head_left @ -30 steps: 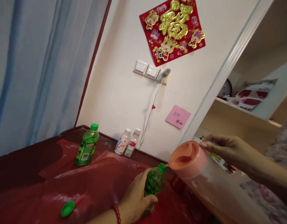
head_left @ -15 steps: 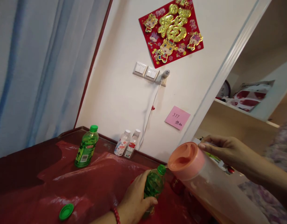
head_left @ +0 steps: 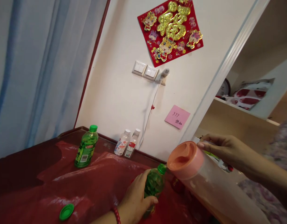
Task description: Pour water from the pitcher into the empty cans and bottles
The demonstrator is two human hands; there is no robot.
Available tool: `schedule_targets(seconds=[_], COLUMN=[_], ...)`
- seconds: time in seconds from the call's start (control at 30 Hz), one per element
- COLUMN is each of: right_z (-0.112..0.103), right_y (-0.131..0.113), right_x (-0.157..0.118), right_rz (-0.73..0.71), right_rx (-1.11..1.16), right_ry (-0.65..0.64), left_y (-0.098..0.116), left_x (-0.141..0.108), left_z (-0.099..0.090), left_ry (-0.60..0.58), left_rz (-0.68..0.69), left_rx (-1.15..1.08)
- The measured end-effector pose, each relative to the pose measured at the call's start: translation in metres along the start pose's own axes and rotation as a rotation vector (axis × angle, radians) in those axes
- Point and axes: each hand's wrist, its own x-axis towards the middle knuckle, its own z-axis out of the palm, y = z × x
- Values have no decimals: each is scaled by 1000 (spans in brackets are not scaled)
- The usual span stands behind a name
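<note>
Green bottle (head_left: pixel 155 183), at 6 o'clock, with left hand (head_left: pixel 137 197) curled closed round its body; pitcher (head_left: pixel 218 189), pink-lidded, tipped at 4 o'clock, lid edge just beside the bottle's mouth, right hand (head_left: pixel 229 149) closed at the lid's far side, grip partly hidden. Loose green cap (head_left: pixel 66 212), on red sheet (head_left: pixel 106 183) at 7 o'clock: uncapping and tilting seem done; flow, fill level and amount left cannot be told.
</note>
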Motion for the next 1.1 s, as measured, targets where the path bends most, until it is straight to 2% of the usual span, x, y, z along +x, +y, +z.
schedule_targets(seconds=[0.1,0.3,0.53,0.83,1.0,1.1], right_z=[2,2,-2,-2,3,3], right_y=[-1,3,0,5,2,-1], right_x=[-1,1,0,3,0,0], right_rz=[-56,-64,58,18,-52,-50], right_rx=[3,-2,-46,-50,-20,-25], right_ry=[10,4,-42,-27,37,26], left_y=[1,-2,-4,0,0,1], left_x=[0,-1,0,1,0,0], left_z=[0,1,2,2,2,1], left_ry=[7,9,20,21,28,27], left_rz=[12,34,48,30,19,18], left_rx=[-9,-31,-45,-27,-22,-23])
